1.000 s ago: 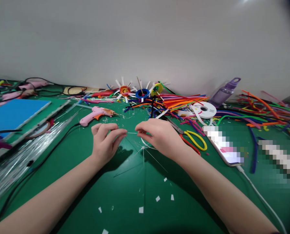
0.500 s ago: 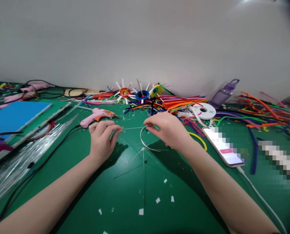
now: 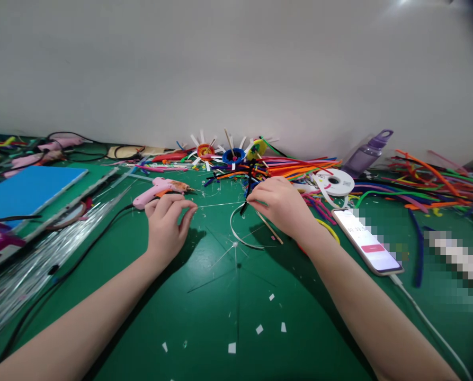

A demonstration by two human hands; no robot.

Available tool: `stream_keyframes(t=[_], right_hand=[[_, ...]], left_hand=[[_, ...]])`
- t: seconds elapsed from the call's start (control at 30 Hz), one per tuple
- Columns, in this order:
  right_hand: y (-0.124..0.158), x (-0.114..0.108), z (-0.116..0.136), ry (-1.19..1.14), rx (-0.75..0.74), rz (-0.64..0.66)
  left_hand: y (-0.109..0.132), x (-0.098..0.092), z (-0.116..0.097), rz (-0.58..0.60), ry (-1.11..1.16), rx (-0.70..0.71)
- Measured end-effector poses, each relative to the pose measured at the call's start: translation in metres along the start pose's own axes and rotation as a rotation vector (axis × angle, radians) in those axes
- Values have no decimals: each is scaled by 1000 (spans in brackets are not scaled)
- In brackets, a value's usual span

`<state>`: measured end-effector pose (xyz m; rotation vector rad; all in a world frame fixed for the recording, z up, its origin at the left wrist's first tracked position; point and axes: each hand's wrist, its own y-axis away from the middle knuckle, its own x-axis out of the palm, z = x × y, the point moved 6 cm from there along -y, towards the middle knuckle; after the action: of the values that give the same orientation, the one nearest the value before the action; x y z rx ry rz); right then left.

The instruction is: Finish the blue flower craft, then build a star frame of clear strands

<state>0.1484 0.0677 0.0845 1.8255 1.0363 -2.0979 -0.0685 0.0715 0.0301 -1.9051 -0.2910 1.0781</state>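
Between my two hands runs a thin, pale strand [image 3: 220, 204], stretched nearly straight above the table. Its left end is pinched in the fingertips of my left hand [image 3: 168, 222]. My right hand [image 3: 279, 203] closes thumb and finger at the other end. Below lies a star of fine clear strands [image 3: 235, 245], spread out from a small centre on the green surface. A curved white strip [image 3: 236, 233] arcs from near the right fingertips down beside it. A black piece [image 3: 249, 180] and a thin wooden stick [image 3: 271, 228] show next to the right hand.
A pink glue gun [image 3: 160, 190] lies just behind my left hand. Further right are a white ribbon spool [image 3: 339, 182], a phone [image 3: 366, 243] and a purple bottle [image 3: 365, 153]. White paper scraps [image 3: 232, 347] lie in front. A blue board [image 3: 25, 193] is at left.
My right hand has moved slightly right and up, so more of the strand shows between the hands. The wooden stick and more of the black piece are uncovered. My left hand stays nearly still.
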Motion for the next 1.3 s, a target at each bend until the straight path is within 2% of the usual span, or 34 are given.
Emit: stream_keyframes(t=[0.13, 0.2, 0.3, 0.4, 0.47, 0.6, 0.73, 0.93, 1.07, 1.3], right_hand=[[2, 5, -8, -39, 35, -27], [3, 9, -16, -101, 89, -53], [7, 20, -31, -222, 193, -78], [11, 34, -44, -287, 275, -73], [13, 43, -48, -281, 310, -59], [12, 54, -46, -272, 311, -30], [2, 60, -40, -259, 317, -13], [-22, 67, -33, -185, 368, 31], [-36, 72, -30, -138, 397, 70], [-32, 82, -25, -119, 389, 81]], left_hand=[[-2, 0, 3, 16, -20, 5], [-4, -2, 12, 21, -66, 0], [-8, -8, 40, 22, -233, -61], [-8, -11, 75, 76, -336, -122], [-5, -17, 96, 44, -377, -181], [3, -15, 119, 81, -416, -234], [7, -6, 124, 168, -516, -232], [5, -3, 123, 172, -497, -189], [6, 2, 122, 266, -532, -230], [6, 4, 123, 332, -543, -250]])
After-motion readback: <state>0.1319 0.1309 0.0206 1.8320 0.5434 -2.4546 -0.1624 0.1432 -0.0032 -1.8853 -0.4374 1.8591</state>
